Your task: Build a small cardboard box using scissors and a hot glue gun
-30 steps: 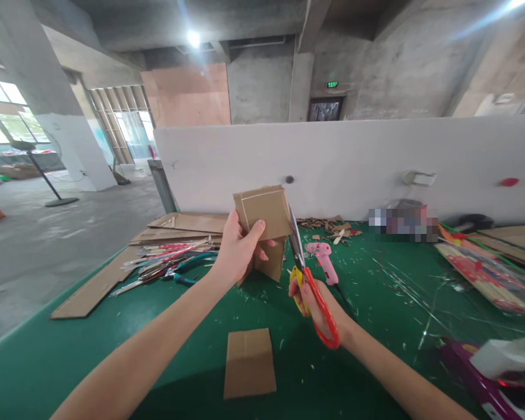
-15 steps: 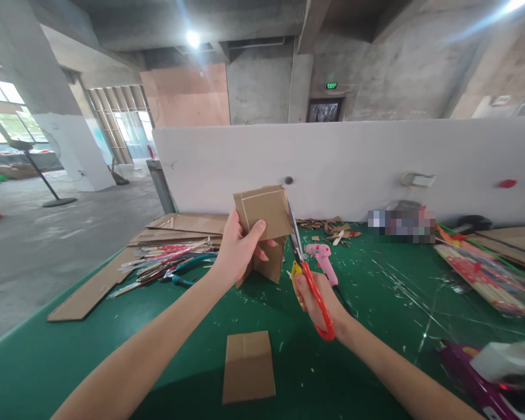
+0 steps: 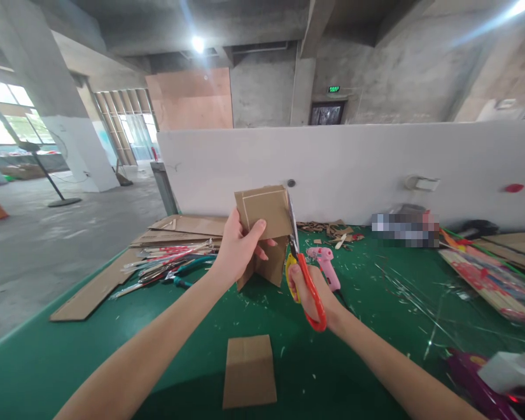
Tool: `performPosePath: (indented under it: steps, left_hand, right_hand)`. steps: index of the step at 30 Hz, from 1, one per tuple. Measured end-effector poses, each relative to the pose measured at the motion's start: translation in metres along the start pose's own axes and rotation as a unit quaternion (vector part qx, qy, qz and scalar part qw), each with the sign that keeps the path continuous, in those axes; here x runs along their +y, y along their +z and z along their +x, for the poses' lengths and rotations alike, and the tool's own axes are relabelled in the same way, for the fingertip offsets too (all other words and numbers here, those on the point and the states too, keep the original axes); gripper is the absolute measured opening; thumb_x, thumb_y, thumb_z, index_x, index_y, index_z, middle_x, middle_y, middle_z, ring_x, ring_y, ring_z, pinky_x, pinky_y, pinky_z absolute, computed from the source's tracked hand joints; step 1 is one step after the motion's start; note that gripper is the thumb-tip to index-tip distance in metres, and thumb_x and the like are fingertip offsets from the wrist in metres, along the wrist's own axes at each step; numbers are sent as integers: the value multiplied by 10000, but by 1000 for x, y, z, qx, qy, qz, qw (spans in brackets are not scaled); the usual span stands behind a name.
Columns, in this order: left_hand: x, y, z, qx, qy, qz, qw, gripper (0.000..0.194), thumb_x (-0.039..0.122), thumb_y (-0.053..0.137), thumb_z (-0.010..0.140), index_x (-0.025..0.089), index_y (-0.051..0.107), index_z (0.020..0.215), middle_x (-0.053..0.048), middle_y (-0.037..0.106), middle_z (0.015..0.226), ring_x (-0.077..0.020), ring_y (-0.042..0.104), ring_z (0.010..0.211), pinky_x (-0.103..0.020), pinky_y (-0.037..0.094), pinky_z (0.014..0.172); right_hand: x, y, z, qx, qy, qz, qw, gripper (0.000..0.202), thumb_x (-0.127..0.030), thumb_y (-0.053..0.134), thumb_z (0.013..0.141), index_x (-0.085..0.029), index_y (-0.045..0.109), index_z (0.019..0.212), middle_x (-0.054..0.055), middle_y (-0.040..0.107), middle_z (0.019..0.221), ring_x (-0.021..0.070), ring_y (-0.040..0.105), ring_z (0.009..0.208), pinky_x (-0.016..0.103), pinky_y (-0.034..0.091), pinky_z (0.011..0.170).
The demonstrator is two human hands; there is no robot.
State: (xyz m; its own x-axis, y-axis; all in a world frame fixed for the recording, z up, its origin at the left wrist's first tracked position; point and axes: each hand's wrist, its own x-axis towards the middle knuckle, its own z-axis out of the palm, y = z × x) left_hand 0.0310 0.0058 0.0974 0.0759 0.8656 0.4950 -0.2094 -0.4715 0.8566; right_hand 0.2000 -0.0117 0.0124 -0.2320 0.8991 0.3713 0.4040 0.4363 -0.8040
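Two bare hands are at work above a smooth green surface (image 3: 350, 385). The left hand (image 3: 240, 248) pinches a flat, four-sided cardboard piece (image 3: 266, 213), thumb pressed on the front face and fingers behind; the piece is in the air at the centre of the view, matt brown, with a pale line running near its top and left edges. Taking that piece as the middle of the dial, the right hand (image 3: 307, 290) is at five o'clock, curled tight around the glossy orange and yellow handles of the scissors (image 3: 305, 271). Their slim metal blades point up along the piece's right edge; whether they bite into it cannot be told.

Just below, at six o'clock, folded cardboard (image 3: 271, 268) stands upright with its panels at an angle, and nearer the wearer, same hour, a plain cardboard square (image 3: 249, 373) lies flat. Pale slivers are scattered around. A pink plastic glue gun (image 3: 326, 267) lies at four o'clock, and small ragged brown scraps (image 3: 326, 229) are heaped towards three. Towards nine are long, flat cardboard strips (image 3: 192, 224); between eight and nine, thin sticks in shiny clear wrapping (image 3: 157, 263) lie beside teal-handled pliers (image 3: 198, 263).
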Motion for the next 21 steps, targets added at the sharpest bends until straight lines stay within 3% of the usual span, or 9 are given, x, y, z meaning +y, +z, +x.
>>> performPosePath:
  steps: [6,16,21]
  left_hand:
    - [-7,4,-3,5,-20,-13,1000,368,321,629,785,207,433,1076,-47,622,963,-126,656,573,-154,447,325]
    - [-3,6,-10,-13,-26,7,1000,370,305,611,804,209,416,1104,-59,602,1005,-136,665,589,-169,458,321]
    - [-2,9,-13,-27,-28,7,999,348,310,610,806,215,413,1077,-41,602,945,-139,663,597,-171,473,332]
  right_hand:
    - [11,3,-7,44,8,-4,999,512,-595,358,897,-205,404,569,-6,428,500,97,402,454,211,319,382]
    - [10,-3,-6,0,-17,31,999,503,-598,297,909,-187,523,729,41,558,698,125,508,556,245,415,478]
    - [20,2,-9,39,0,42,998,480,-587,310,916,-199,460,677,3,488,580,111,462,495,231,375,449]
